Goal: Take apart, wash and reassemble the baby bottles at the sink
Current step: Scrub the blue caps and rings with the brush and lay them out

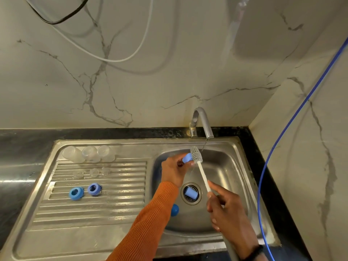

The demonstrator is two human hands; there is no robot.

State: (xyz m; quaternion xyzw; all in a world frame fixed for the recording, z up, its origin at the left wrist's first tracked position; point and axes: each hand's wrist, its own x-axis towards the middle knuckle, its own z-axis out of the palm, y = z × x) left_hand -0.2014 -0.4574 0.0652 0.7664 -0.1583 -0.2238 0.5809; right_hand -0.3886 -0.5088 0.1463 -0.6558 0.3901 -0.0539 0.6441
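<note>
Blue and light, the small cap [187, 157] pinched in the left hand [174, 171] over the sink [231, 147] looks wet and slippery, best gripped by its rim, while the right hand [224, 208] pinches the brush [199, 164] handle.

Steel-grey sink [235, 166] and ribbed drainboard [113, 213], set in a black speckled counter [28, 140]; wall [169, 63] cream marble with grey veining. Two blue collar rings [76, 193], pale blue cap [187, 158], second pale blue cap [190, 193] on the drain, clear bottles [88, 153]. Brush [195, 154] grey-bristled with white handle; sleeve [150, 219] ribbed orange; hose [282, 132] blue.
</note>
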